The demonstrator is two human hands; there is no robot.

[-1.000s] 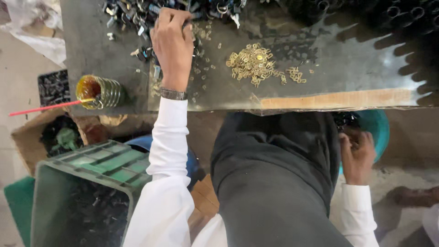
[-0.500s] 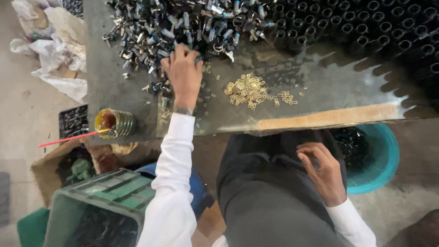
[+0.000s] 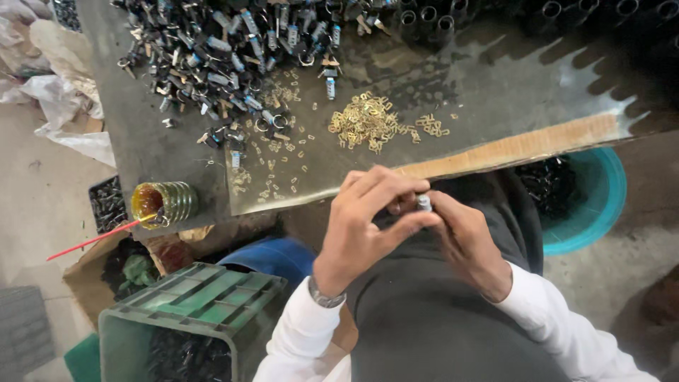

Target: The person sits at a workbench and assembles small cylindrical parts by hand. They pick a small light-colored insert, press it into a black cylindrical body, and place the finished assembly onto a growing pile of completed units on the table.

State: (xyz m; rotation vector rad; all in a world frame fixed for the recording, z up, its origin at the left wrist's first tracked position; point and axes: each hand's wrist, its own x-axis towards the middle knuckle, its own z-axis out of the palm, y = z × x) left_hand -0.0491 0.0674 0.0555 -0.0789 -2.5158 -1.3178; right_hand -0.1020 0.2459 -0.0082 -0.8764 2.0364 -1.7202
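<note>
- Between the two hands, just in front of the table's near edge and above the person's lap, sat a small metal part (image 3: 424, 204), pale and cylindrical at the end that showed; the rest of it was hidden by fingers.
- It looked rigid and light, a thing unlikely to bend or break, though I judged it smooth enough to slip and small enough to lose if dropped. A fingertip pinch around its short barrel seemed the only sensible hold.
- The left hand (image 3: 368, 223) curled over it from the left, fingers narrowed, thumb and forefinger closed at the part; a metal wristband (image 3: 324, 296) showed below it.
- The right hand (image 3: 463, 240) came up from beneath, fingertips pinched close at the same piece. Which hand bore the weight I could not tell.
- Both forearms, in white sleeves, angled inward, so the hands met over the dark trousers.
- On the table (image 3: 134, 141), well beyond the hands, lay a heap of small brass clips (image 3: 368, 122), with loose ones scattered toward the left.
- Further back spread a large pile of dark and silver metal parts (image 3: 219, 56).
- At the table's left edge stood a ribbed jar (image 3: 166, 201) with a red stick (image 3: 92, 240) poking out.
- Below were a green crate (image 3: 191, 311) and, to the right, a teal tub (image 3: 590, 212) of dark pieces.
</note>
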